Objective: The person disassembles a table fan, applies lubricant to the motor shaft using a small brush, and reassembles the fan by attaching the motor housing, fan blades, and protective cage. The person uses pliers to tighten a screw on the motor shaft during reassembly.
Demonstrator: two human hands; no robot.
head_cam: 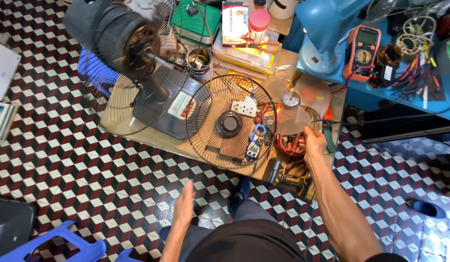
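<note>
The blade (297, 107), one translucent fan blade set with a silver hub, lay near the right end of the low table (137, 137), its hub pointing up at the camera and its lobes spread flat, so it had no single long axis; I counted three lobes, though their clear edges were hard to trace; the right hand (314, 144) gripped the near lobe at its rim, fingers closed around it; the left hand (184, 203) hung over the floor in front of the table, fingers straight and together, holding nothing and touching nothing; two wire grilles showed; one grille (229, 122) lay flat on the table just left of the blade, its round centre facing up; the other stood behind the motor (119, 35) at the far left, and that motor's shaft pointed down and right toward the table; one tin (200, 62) stood beyond the flat grille; one pink-lidded jar (258, 23) stood on a clear box farther back; one multimeter (362, 52) lay on the blue bench to the right, well apart from the blade, its long axis running away from the person; one blue lamp base (318, 54) stood between it and the jar; one blue stool (59, 245) sat at the lower left.
</note>
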